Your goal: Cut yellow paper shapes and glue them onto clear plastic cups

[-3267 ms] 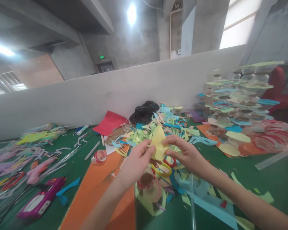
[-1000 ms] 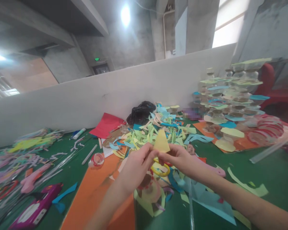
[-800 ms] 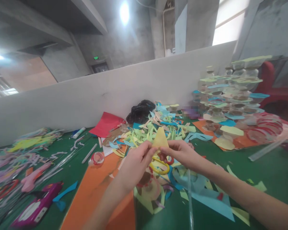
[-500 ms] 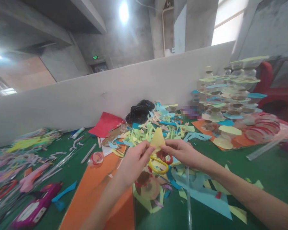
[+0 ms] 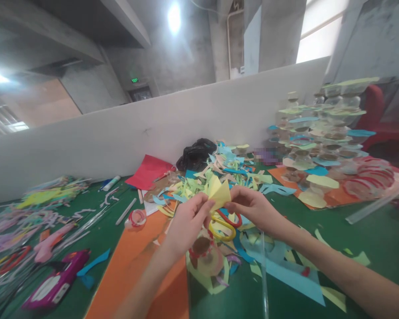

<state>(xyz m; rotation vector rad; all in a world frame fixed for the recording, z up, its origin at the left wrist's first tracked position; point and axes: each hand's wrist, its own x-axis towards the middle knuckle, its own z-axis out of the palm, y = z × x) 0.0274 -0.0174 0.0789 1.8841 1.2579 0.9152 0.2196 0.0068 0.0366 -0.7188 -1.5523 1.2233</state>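
A small folded piece of yellow paper [image 5: 221, 195] stands between my hands in the middle of the head view, its upper edge parted into two points. Thumb and fingers of my left hand [image 5: 188, 223] pinch its lower left side. At the lower right edge, the curled fingertips of my right hand [image 5: 252, 209] pinch it too. Just below the paper lie scissors [image 5: 223, 231] with one yellow and one red handle; their blades are hidden. Beneath them a clear plastic cup [image 5: 210, 261] with a red-patterned band rests among paper scraps.
Behind my hands rises a heap of paper scraps [image 5: 239, 175] beside a black plastic bag [image 5: 196, 153]. Stacked clear cups with paper discs [image 5: 332, 137] stand at right. An orange sheet [image 5: 133, 270], a pink glue gun [image 5: 55, 241] and a purple device [image 5: 58, 281] lie at left.
The yellow paper has gone from one flat-looking point to two spread points. My right hand's fingers have shifted slightly at its edge. The view has moved a little.
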